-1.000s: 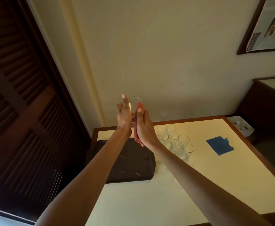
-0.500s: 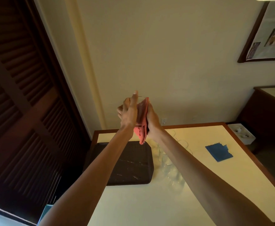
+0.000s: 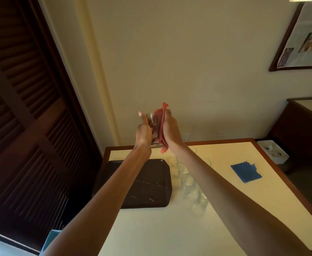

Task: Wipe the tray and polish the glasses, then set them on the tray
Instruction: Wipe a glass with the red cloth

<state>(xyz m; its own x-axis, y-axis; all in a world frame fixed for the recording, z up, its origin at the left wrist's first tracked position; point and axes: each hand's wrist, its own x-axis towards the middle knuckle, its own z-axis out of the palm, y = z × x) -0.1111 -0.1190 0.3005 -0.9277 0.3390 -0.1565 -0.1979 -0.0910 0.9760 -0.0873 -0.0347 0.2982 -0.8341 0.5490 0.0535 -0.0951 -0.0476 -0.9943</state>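
Above the table [image 3: 151, 228], a clear glass [image 3: 154, 129] stands upright between both hands: left hand [image 3: 143, 133] grips it, right hand [image 3: 170, 131] presses a red cloth [image 3: 161, 122] against it, now higher than before.

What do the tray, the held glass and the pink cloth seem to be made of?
Tray: dark, likely plastic or lacquer, glossy; pale marble-like streaks show on it.
Glass: clear glass or clear plastic; the pink cloth shows through it.
Pink cloth: soft fabric, matte; it folds around the glass under the right hand.
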